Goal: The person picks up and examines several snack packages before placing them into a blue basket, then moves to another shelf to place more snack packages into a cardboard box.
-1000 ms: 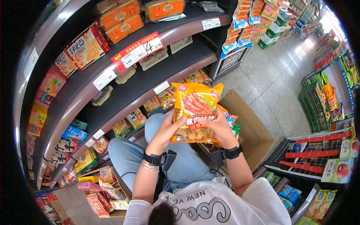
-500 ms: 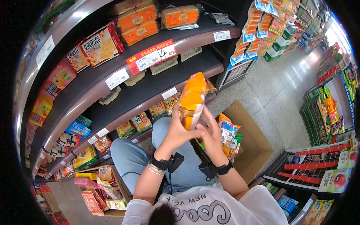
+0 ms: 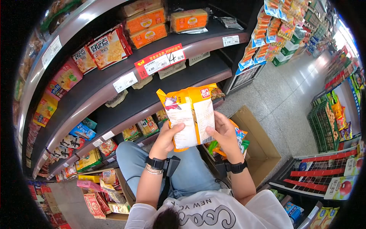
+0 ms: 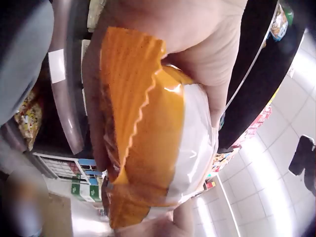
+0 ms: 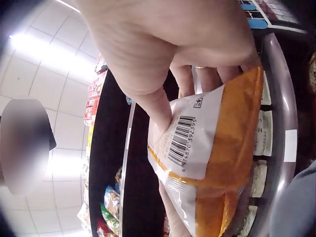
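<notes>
The orange snack bag (image 3: 188,114) now shows its white back label (image 3: 182,128), front turned away; left hand (image 3: 166,138) and right hand (image 3: 225,135) both grip its lower edge.

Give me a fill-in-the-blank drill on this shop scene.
The left hand and right hand grip one ____ snack bag.
The right wrist view shows a ____ printed on the bag's white panel.
The red price sign bears the big number ____.
The cardboard box stands on the ____.
Missing words: orange; barcode; 4; floor.
</notes>
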A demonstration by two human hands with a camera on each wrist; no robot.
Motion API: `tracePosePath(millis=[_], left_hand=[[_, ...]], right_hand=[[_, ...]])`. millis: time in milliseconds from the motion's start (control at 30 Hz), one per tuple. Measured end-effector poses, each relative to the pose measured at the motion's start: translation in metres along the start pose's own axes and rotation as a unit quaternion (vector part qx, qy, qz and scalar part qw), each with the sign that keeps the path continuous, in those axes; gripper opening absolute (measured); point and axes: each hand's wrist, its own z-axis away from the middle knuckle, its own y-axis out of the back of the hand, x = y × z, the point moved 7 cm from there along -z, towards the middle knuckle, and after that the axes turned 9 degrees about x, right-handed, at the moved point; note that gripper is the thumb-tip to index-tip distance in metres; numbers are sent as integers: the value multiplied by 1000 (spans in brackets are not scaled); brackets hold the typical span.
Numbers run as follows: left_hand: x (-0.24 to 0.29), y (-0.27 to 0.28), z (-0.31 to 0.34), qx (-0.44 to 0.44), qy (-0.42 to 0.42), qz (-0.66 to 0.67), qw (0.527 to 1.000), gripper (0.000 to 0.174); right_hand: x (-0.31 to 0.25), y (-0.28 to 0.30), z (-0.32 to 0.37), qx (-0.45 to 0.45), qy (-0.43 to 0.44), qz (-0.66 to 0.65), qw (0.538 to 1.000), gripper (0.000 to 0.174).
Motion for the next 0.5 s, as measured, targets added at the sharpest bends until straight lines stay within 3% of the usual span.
tracePosePath(millis=[133,233,267,367,400,433,500], left_hand=[[8,-8,2,10,-42,-24,999,46],[28,-21,3,24,-132,-88,987,56],[33,-24,5,41,-131,-107,985,63],[45,-30,13,24,-206,-169,964,65],[48,-37,17,-32,-187,-163,968,66],[57,-45,24,-68,-220,-185,955,60],[62,-45,39,-49,-95,-160,981,56]], right_hand=[[-1,1,-1,44,49,26,998,47],[-11,-4,5,94,133,188,969,46],[-14,-12,6,73,148,229,959,49],[-31,-41,12,16,202,269,942,84],[-31,-46,11,7,192,244,951,93],[-31,-51,9,-2,182,219,959,102],[-32,-54,7,-3,142,143,979,94]])
